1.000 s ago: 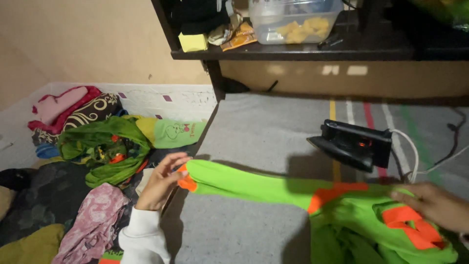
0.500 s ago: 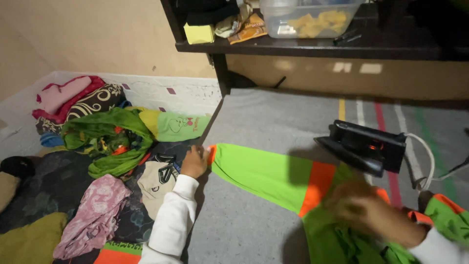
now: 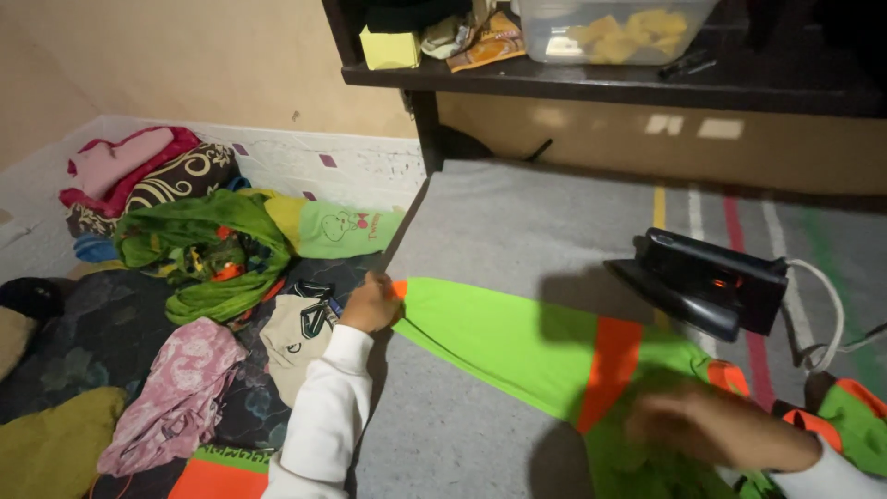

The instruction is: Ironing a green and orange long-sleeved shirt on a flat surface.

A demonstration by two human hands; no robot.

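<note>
ok, left hand (image 3: 370, 303) is stretched forward in a white sleeve (image 3: 319, 420), fingers curled shut on the orange cuff end of the bright green garment (image 3: 504, 337), pinning that end at the left edge of the grey mat (image 3: 545, 217). wrist roughly straight, forearm running up from the bottom of the frame. right hand (image 3: 716, 427) is low at the right, palm down over the bunched body of the same garment, motion-blurred; fingers look spread and flat on the cloth but can't tell if it is gripping or only pressing.

garment lies as a long green sleeve running diagonally from the left hand down to the right hand, with an orange band (image 3: 610, 365) across it partway along; more green and orange folds sit under and beside the right hand.

black iron (image 3: 707, 282) stands on the mat just beyond the garment, near the right hand, apart from it, white cord (image 3: 827, 305) trailing off right. heap of mixed clothes (image 3: 199, 254) lies on the floor left of the mat, close to the left hand. dark shelf (image 3: 601, 74) above carries a clear plastic box (image 3: 610, 28).
</note>
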